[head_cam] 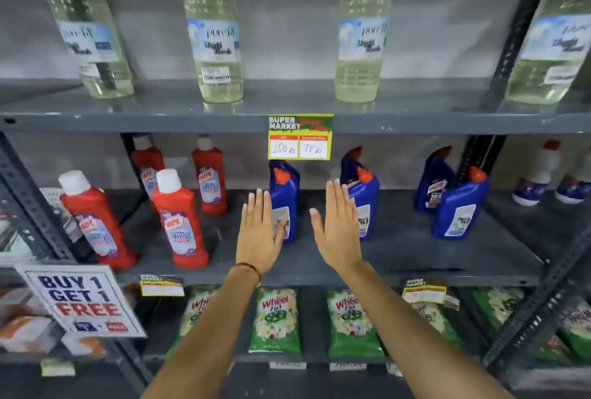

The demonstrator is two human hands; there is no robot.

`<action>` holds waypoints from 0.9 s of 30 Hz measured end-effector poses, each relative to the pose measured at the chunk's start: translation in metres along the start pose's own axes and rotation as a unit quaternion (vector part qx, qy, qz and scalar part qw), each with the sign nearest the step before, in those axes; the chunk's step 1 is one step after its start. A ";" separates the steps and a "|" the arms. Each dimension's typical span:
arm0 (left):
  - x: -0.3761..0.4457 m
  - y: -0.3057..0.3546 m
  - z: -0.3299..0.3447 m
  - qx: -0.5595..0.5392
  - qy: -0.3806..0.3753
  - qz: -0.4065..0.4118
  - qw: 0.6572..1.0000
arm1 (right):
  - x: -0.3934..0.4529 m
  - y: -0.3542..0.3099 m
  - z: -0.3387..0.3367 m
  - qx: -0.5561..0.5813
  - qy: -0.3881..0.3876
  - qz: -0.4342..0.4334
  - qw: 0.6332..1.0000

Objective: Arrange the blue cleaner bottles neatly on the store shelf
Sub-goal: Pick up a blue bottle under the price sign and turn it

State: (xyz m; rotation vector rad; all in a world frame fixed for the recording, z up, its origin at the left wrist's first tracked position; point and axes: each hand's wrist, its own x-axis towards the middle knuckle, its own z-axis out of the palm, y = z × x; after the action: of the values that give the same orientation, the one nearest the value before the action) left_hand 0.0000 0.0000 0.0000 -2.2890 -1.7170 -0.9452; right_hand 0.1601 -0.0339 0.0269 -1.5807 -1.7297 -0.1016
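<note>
- While both hands reach toward the middle shelf (415, 258), the left hand (259, 232) is flat, fingers spread, holding nothing, in front of a blue cleaner bottle (284, 194)
- right hand (339, 229) likewise flat and empty, overlapping a second blue bottle (363, 203); contact unclear
- two more blue bottles (457, 203) stand close together farther right; all glossy plastic, angled necks, red caps
- yellow price tag (300, 137) reads "SUPER MARKET", "150" and "75"
- red bottles (180, 219) labelled "Harpic", white caps, at left
- green "Wheel 2in1" pouches (276, 318) below; sign (80, 298) "BUY 1 GET 1 FREE"
</note>
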 end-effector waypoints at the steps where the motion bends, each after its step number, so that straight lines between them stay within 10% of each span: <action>1: 0.001 -0.006 0.011 0.003 -0.025 -0.015 1.000 | 0.004 0.007 0.013 0.011 -0.027 0.016 0.999; 8: 0.026 -0.034 0.057 -0.087 -0.120 -0.125 0.981 | 0.041 0.041 0.079 0.121 -0.204 0.083 0.968; 14: 0.050 -0.051 0.076 -0.274 -0.158 -0.307 0.898 | 0.064 0.056 0.122 0.248 -0.271 0.181 0.912; 27: 0.067 -0.071 0.099 -0.422 -0.154 -0.310 0.838 | 0.076 0.067 0.150 0.419 -0.278 0.216 0.837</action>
State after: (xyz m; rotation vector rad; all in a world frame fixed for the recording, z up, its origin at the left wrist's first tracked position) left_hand -0.0134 0.1244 -0.0599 -2.4407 -2.6896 -1.8517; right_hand 0.1523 0.1235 -0.0622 -1.3013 -1.4105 1.2826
